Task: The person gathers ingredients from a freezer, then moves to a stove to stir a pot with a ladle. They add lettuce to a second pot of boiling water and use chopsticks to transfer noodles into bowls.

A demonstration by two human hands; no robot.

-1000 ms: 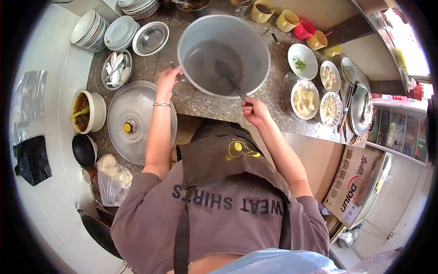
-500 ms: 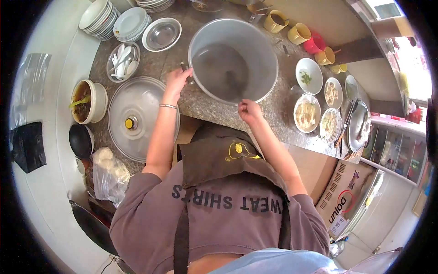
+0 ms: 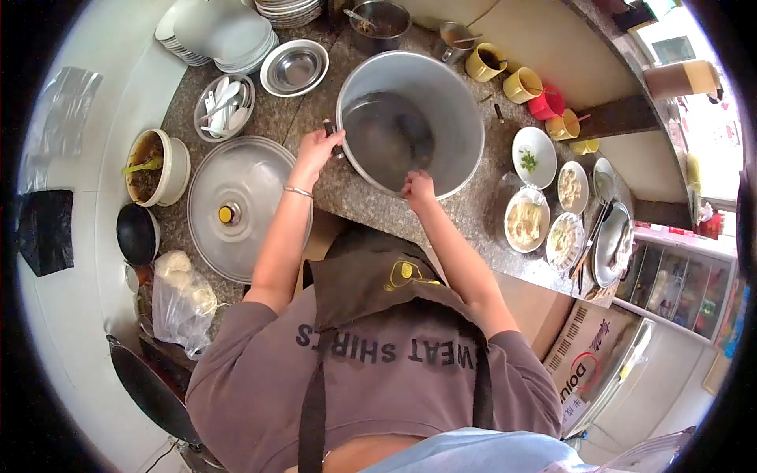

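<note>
A large, deep aluminium pot (image 3: 465, 126) stands on the counter in front of me, with dark shallow contents or a dark bottom inside. My left hand (image 3: 318, 150) is closed on the pot's side handle (image 3: 337, 147) at the left rim. My right hand (image 3: 419, 188) is at the near rim with its fingers curled together, partly over the inside of the pot. Whatever those fingers hold, if anything, is hidden. Left of the pot lies a big round metal lid (image 3: 256, 177) with a yellow-topped knob.
At back left are stacked plates (image 3: 244, 47), a bowl of white spoons (image 3: 225, 106) and nested bowls (image 3: 296, 69). Yellow and red cups (image 3: 522, 84) line the back right wall. Bowls of food (image 3: 527, 219) stand on the right, beside a metal tray (image 3: 611, 244).
My right hand has shifted left along the near rim and slightly inward over the pot. My left hand stays at the handle. The whole view has shifted a little.
</note>
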